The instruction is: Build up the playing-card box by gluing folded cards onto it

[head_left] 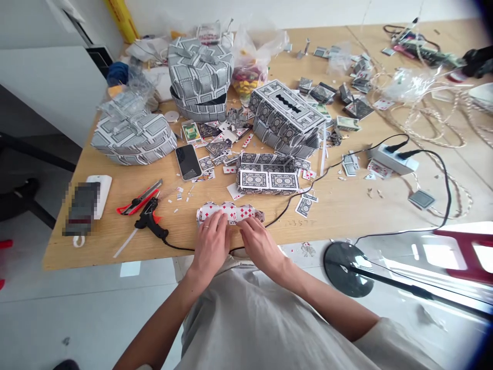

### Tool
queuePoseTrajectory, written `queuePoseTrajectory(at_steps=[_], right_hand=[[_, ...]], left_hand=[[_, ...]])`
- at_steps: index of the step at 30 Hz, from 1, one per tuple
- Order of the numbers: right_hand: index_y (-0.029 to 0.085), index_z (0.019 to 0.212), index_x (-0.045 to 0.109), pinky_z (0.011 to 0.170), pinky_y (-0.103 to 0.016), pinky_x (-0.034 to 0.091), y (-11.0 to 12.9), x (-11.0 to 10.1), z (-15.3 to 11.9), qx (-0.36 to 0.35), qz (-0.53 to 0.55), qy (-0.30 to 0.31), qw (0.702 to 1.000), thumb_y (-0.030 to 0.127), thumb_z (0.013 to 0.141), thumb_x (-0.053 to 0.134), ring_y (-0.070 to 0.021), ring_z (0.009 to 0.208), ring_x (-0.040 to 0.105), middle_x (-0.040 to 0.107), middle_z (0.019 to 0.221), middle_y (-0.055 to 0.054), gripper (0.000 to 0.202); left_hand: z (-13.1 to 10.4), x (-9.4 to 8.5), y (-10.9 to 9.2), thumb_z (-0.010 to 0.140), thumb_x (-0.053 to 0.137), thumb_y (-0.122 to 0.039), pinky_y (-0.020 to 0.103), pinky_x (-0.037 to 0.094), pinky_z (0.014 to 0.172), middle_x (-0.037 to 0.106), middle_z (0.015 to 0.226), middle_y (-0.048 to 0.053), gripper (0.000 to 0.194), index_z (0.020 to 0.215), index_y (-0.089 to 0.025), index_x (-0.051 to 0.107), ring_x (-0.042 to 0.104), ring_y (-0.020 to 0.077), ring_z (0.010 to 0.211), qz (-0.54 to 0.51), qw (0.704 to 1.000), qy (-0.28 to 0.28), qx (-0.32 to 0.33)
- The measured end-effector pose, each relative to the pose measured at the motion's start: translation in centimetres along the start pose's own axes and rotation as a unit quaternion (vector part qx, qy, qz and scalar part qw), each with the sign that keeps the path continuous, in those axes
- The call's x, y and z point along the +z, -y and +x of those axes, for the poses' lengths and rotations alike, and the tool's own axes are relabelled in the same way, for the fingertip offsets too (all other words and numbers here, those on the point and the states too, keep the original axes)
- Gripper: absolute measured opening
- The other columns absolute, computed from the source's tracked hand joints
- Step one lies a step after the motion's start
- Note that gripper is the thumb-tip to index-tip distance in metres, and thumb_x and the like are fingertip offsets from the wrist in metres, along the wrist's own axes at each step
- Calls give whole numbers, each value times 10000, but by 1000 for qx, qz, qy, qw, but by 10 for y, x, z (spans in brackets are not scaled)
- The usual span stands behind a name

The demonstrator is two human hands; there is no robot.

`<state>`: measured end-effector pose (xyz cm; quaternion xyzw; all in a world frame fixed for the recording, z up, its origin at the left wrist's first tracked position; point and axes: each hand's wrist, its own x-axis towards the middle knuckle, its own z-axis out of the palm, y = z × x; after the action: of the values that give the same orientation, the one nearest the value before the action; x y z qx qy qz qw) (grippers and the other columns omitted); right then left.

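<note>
The left hand point(211, 239) and right hand point(262, 241) are working at lower centre, right by the table's point(346, 205) front edge. Card strip point(230, 209) is sitting there too, under the fingertips, red diamonds facing out. Fingers on both hands are lying narrow, tips touching the strip; can't tell if either is pinching, undersides are hidden.

Room: front edge is running across the lower frame; wood is showing between strip and glue gun point(152, 218), lower left, and again right of the right hand. Cord point(179, 248) is leaving the gun and passing by the hands. Knife point(140, 199) is lying just above the gun. Open box point(267, 180) is bounding the space above the strip.

Containers: that box is standing open, card-backed inner walls showing. Slotted box point(287, 115), upper centre, is hiding its contents. Tall basket point(200, 79), upper left of centre, is wearing a lid with a gap at front; inside too dark. Low basket point(134, 136), upper left, is carrying clear plastic point(129, 100) on top. Bag point(250, 77) is holding yellow and red bits.
</note>
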<state>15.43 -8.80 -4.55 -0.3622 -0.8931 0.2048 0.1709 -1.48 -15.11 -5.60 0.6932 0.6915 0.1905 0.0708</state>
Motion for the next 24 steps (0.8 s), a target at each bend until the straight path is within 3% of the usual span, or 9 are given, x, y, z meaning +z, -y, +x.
queuePoseTrajectory(at_steps=[5,9,14,18,20,22,24], right_hand=[[187,962,702,771,-300,589,-6,-12,7,20,129,-44,990,29,992,551,-194,828,694,720,905,-52,220],[211,962,731,766,-283,609,3,-45,12,96,304,-92,943,181,974,714,-170,809,734,756,907,-30,36],[209,1015,764,750,-293,654,10,-100,4,165,530,-76,828,288,876,894,-177,800,774,788,924,-43,206],[219,1005,794,733,-276,667,4,-127,-6,159,595,-87,783,219,911,860,-159,794,773,770,916,-38,115],[223,1001,795,692,-245,654,1,-131,-10,160,629,-75,757,195,909,857,-130,733,752,749,892,-20,114],[223,979,790,655,-221,639,1,-133,-15,154,667,-51,727,183,902,861,-108,677,731,728,871,-3,112],[218,965,787,607,-204,623,2,-135,-20,129,710,-5,692,165,897,858,-99,639,723,715,859,5,111]], left_hand=[[6,-6,5,1082,564,-281,452,575,1062,737,1258,149,254,1312,-181,601,709,281,1216,-93,992,-81,-4],[3,-14,3,1061,633,-329,366,605,941,764,1054,76,153,1161,-213,625,753,222,1018,-190,974,-121,-23],[-1,-26,-13,1052,645,-329,305,586,859,758,974,33,142,1129,-212,669,737,166,871,-304,950,-58,-38],[-5,-32,-36,1076,580,-338,254,534,716,725,830,5,207,941,-215,679,679,140,747,-389,916,104,-10],[-8,-29,-47,1077,563,-332,251,513,679,714,803,6,229,913,-213,670,663,141,726,-398,904,154,20],[-10,-23,-51,1074,561,-317,263,528,713,721,834,20,207,934,-213,672,674,153,759,-380,915,130,36],[-8,-16,-47,1082,548,-292,287,556,797,736,906,40,174,1002,-213,681,697,171,842,-335,940,54,28]])
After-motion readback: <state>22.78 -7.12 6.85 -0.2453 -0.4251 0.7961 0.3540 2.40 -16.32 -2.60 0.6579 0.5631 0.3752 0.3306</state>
